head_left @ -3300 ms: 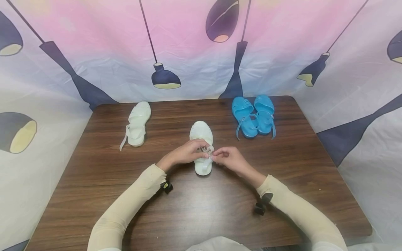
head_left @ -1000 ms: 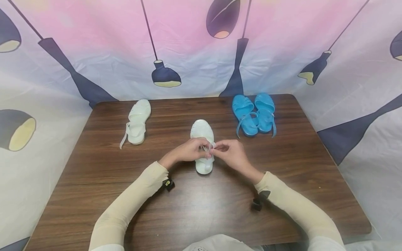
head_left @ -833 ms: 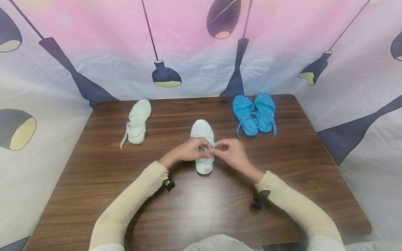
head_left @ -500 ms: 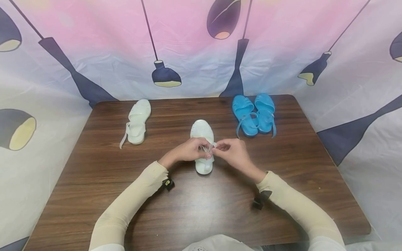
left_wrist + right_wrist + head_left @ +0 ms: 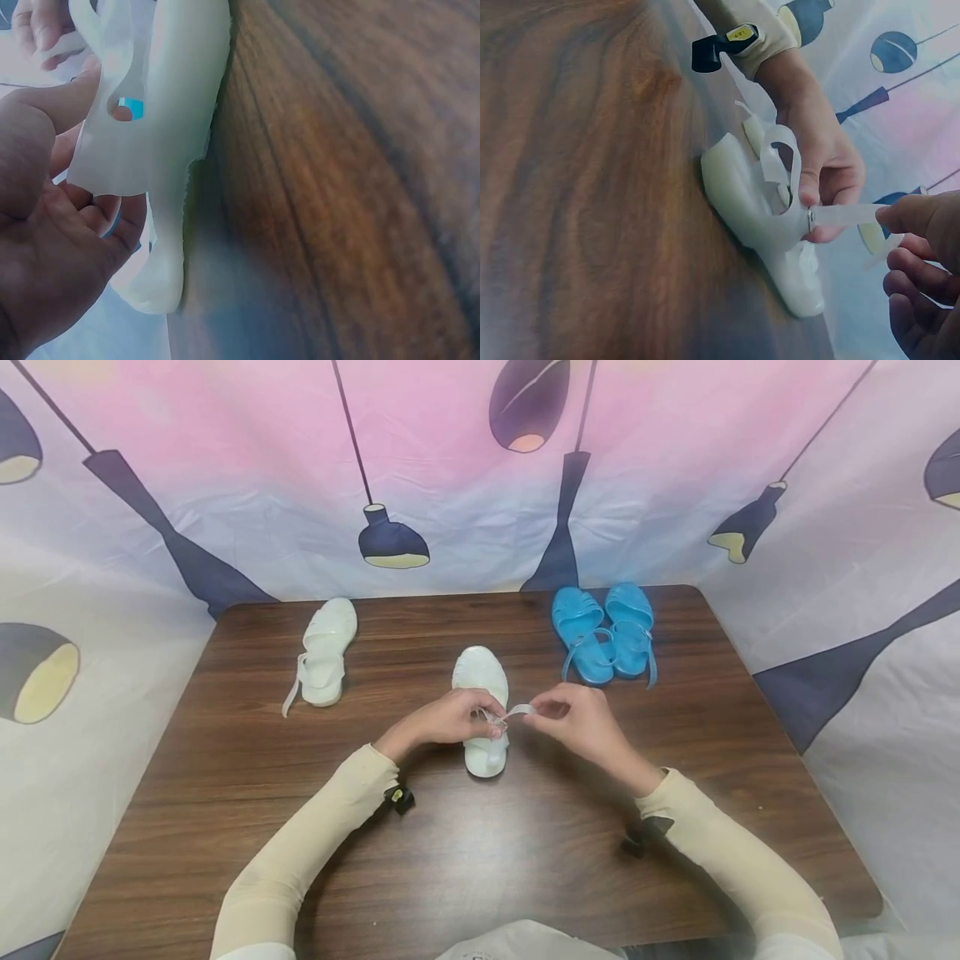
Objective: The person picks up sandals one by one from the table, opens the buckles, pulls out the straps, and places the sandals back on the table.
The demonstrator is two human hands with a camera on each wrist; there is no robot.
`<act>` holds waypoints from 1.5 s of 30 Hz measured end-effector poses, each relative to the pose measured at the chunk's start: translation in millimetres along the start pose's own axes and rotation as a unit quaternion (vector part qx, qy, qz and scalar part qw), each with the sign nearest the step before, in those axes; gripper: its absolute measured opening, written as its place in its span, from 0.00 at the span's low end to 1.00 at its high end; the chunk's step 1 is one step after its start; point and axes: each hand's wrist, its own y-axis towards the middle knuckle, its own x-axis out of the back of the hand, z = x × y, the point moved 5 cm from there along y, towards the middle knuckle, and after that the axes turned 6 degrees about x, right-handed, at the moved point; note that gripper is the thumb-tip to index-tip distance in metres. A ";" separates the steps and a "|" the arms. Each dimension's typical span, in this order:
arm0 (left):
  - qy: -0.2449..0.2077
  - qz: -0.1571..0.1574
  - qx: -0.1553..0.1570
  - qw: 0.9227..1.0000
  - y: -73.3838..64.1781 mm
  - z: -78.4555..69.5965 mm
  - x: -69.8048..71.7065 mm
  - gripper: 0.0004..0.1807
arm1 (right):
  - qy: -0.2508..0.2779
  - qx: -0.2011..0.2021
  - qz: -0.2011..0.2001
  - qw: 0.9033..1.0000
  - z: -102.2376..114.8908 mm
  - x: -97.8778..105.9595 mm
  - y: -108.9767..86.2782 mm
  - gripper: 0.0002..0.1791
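Note:
A white sandal [image 5: 480, 670] lies toe-away at the middle of the table. My left hand [image 5: 450, 717] reaches over its instep from the left and pinches the sandal's side by the buckle [image 5: 811, 218]. From the right, my right hand [image 5: 581, 722] pinches the free end of the ankle strap [image 5: 519, 710] between thumb and forefinger. The strap stretches from the buckle toward my right fingers, clear of the sole. In the right wrist view it passes through the metal buckle. The left wrist view shows the sandal's white side panel [image 5: 112, 161] beside my left fingers.
Another white sandal [image 5: 330, 625], its strap hanging loose, lies at the back left of the wooden table [image 5: 480, 860]. A pair of blue sandals [image 5: 595, 662] stands side by side at the back right. A printed cloth [image 5: 285, 510] hangs behind the table.
My right hand has moved right and drawn the strap out from the buckle, so a longer length shows between the hands. My left hand and the sandal stay in place.

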 end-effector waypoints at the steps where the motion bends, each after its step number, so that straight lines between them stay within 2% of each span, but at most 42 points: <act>1: -0.002 0.003 0.003 1.000 -0.2 0.0 0.4 0.15 | 0.001 -0.004 0.000 1.000 -1.5 0.4 -1.8 0.13; 6: -0.011 0.013 0.010 1.000 0.7 1.3 1.0 0.14 | -0.001 -0.029 0.007 1.000 -10.1 -2.0 -11.7 0.13; 13: -0.027 0.021 0.011 0.999 -0.7 1.0 2.6 0.14 | -0.003 -0.056 0.042 0.998 -22.1 -15.3 -21.3 0.13; 17: -0.041 0.017 0.016 0.999 -0.8 1.8 3.5 0.14 | 0.015 -0.066 0.078 0.995 -25.5 -22.7 -20.8 0.13; 22: -0.041 0.011 0.011 0.999 -0.2 2.1 4.0 0.15 | 0.042 -0.074 0.115 0.990 -24.2 -28.0 -12.5 0.20; 28: -0.038 0.002 -0.005 0.999 -4.1 2.3 7.3 0.15 | 0.061 -0.079 0.093 0.991 -17.3 -33.3 3.6 0.23; 37: -0.035 -0.029 0.011 0.999 -12.1 6.1 20.5 0.14 | 0.065 -0.094 0.088 0.990 -8.1 -51.3 16.5 0.23; 41: -0.027 -0.036 0.007 0.999 -12.8 6.3 20.7 0.13 | 0.060 -0.095 0.082 0.990 -6.4 -57.6 17.6 0.19; 45: -0.024 -0.035 0.012 0.999 -12.6 6.6 18.6 0.13 | 0.063 -0.083 0.058 0.993 -3.5 -62.3 17.8 0.14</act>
